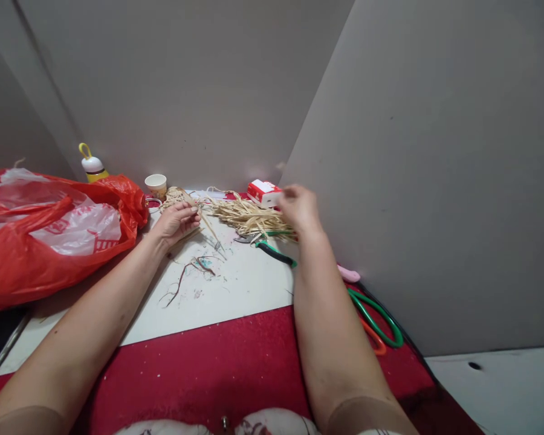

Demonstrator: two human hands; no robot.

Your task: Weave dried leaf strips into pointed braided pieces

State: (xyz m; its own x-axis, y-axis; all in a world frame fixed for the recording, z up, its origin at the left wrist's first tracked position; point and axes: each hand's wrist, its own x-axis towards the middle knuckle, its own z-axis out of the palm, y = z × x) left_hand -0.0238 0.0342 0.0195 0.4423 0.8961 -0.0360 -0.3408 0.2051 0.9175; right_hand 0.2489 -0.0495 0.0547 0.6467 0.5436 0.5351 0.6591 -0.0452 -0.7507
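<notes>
My left hand [178, 223] is closed in a pinch over the white board [236, 287]. A pale, thin straw strip [211, 228] runs from its fingertips down to the right. My right hand [300, 208] is raised beside a red and white box [263, 193], its fingers drawn together and slightly blurred. Whatever they may hold is too small to make out. Below it and to the left lies a loose bundle of straw strips [249, 216]. Green-handled pruning shears [274, 251] rest against the bundle's near side. Thin brown twigs [184, 278] lie on the board in front.
A red plastic bag [9, 266] bulges at the left. Behind it stand a yellow and white bottle [93, 166] and a paper cup [156, 185]. Green scissor-like handles [381, 320] lie right of my forearm on the red cloth [208, 374]. Grey panels [185, 90] enclose the table.
</notes>
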